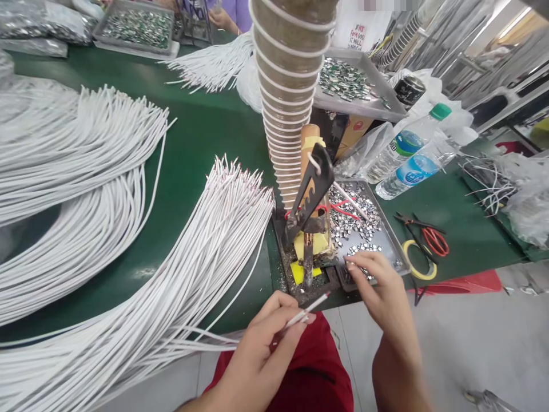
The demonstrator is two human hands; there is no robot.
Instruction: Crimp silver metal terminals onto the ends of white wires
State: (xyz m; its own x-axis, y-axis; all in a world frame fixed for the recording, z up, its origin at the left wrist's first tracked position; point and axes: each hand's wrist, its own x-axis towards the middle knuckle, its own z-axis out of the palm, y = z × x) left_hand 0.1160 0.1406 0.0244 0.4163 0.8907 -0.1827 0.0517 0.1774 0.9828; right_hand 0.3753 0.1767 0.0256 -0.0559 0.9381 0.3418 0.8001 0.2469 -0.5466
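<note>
My left hand [266,335] pinches one white cable [306,306] near its stripped end, which points up and right toward a small black soldering stand [306,229] at the table's front edge. My right hand [377,286] reaches into a grey metal tray [388,229] full of small shiny metal parts [355,220], fingertips curled down on the parts at the tray's near edge. What the fingertips hold is too small to make out. A large bundle of white cables [184,269] fans across the green table [201,137] to the left of my hands.
A ribbed extraction hose [289,86] hangs over the stand. Two water bottles [407,154], red-handled scissors [431,237] and a tape ring [418,260] lie right of the tray. More cable bundles [68,149] and trays of parts [137,28] sit farther back. Another person's hand [223,20] shows at the far edge.
</note>
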